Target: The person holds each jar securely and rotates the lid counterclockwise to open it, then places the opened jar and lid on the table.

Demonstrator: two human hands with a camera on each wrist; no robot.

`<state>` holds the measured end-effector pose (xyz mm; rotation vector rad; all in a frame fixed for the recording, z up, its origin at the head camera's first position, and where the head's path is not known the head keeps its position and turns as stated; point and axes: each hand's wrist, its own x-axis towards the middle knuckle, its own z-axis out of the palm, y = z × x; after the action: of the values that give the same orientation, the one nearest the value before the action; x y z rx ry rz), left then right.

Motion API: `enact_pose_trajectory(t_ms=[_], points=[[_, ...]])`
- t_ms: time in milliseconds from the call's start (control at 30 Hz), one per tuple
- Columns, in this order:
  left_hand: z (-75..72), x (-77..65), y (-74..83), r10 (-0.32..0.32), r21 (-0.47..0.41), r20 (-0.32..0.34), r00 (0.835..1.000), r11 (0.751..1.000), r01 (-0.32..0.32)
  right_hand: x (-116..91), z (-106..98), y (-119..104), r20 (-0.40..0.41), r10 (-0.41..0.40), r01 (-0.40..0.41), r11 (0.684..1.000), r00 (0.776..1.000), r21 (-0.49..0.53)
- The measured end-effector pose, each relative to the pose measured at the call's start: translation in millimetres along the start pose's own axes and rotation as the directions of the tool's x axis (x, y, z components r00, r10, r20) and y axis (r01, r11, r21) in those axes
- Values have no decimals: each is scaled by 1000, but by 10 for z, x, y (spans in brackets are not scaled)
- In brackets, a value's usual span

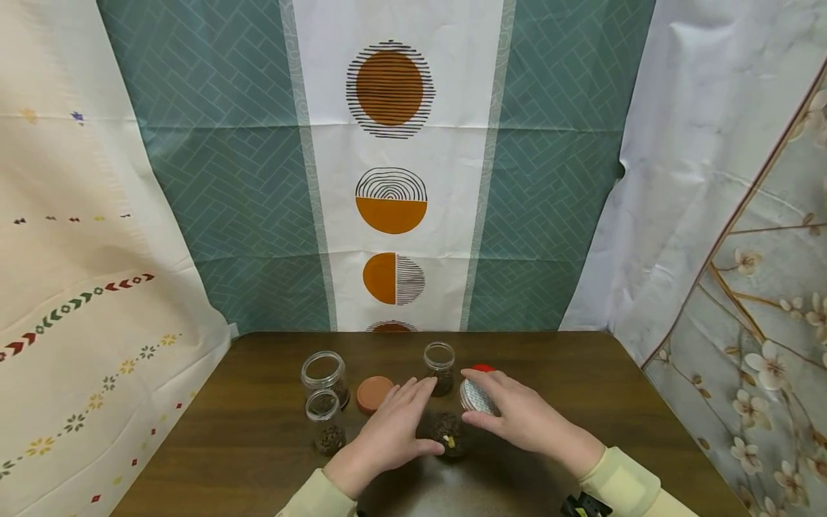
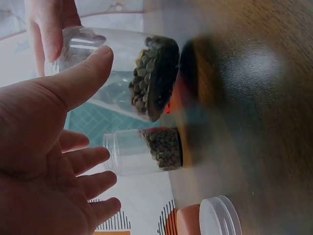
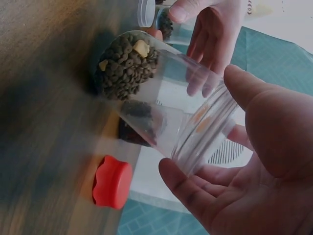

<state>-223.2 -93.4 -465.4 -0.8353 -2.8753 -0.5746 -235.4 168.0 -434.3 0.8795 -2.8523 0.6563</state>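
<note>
You're seemingly placing the round, transparent jar (image 3: pixel 168 78) of brown pellets (image 3: pixel 127 73), tilted at the near side of the brown wood-grained tabletop (image 1: pixel 194 459), right hand (image 1: pixel 513 413) clamped on its rim, left hand (image 1: pixel 394 431) spread alongside; levelling probably follows.

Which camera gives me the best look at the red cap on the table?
The right wrist view: the red cap stands there unobstructed, its wavy rim visible. The head view shows only a piece beyond the right hand; the left wrist view offers just a red sliver past the tilted jar.
</note>
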Motion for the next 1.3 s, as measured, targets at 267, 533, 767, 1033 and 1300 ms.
enact_pose_trajectory(t_ms=[267,533,767,1033,1300], points=[[51,-17,-8,9,-12,24,1000,1000,-8,-16,59,-6,58,-1,-1,999,998,40],[71,-16,-16,32,-24,50,998,999,-31,6,89,-5,76,14,-16,1000,997,27],[89,-13,-20,34,0,56,998,999,-34,32,108,-11,76,31,-33,999,997,30],[152,12,-13,18,62,22,1000,998,-19,61,154,-3,103,46,-51,998,994,46],[168,22,-28,56,119,-27,998,991,-52,73,163,15,137,61,-71,995,989,76]])
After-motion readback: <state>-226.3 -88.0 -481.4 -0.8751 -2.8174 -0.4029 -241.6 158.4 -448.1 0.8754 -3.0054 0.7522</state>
